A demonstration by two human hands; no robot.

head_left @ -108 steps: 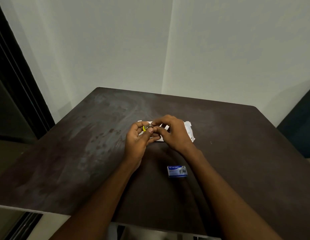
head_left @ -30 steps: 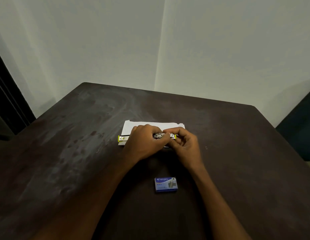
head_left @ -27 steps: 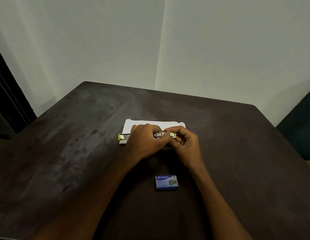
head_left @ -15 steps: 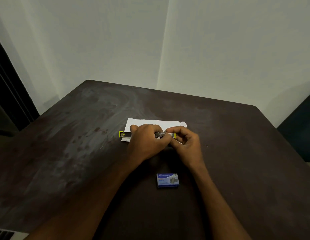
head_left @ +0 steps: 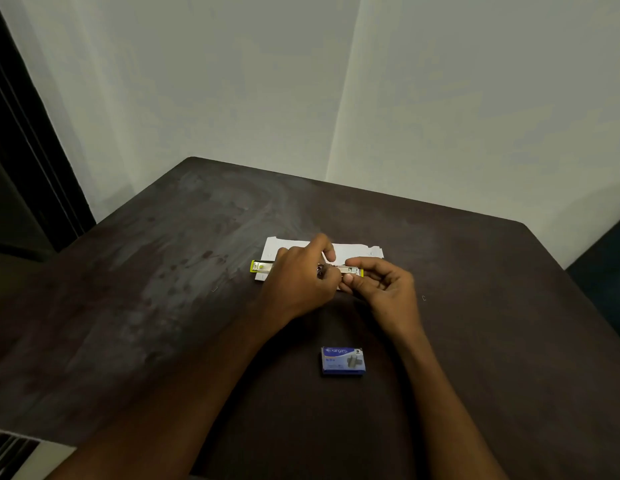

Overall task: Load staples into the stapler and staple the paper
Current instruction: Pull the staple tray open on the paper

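A yellow and metal stapler [head_left: 350, 270] lies swung open flat on a white sheet of paper [head_left: 357, 250] near the middle of the dark table. Its yellow end [head_left: 259, 266] sticks out to the left. My left hand [head_left: 301, 278] covers and presses the stapler's middle. My right hand [head_left: 381, 284] pinches the metal staple channel at the right end between thumb and forefinger. Whether staples lie in the channel is too small to tell. A blue staple box [head_left: 343, 361] lies shut on the table, nearer to me than the hands.
The dark brown table [head_left: 163, 306] stands in a corner of pale walls. A loose bent staple [head_left: 423, 298] lies to the right of my right hand. A dark chair or seat [head_left: 606, 271] shows past the table's right edge.
3.6 s ago both hands held the stapler closed up above the paper. Since then it was opened out flat. Over the last second my left index finger lifted slightly; the hands hardly moved.
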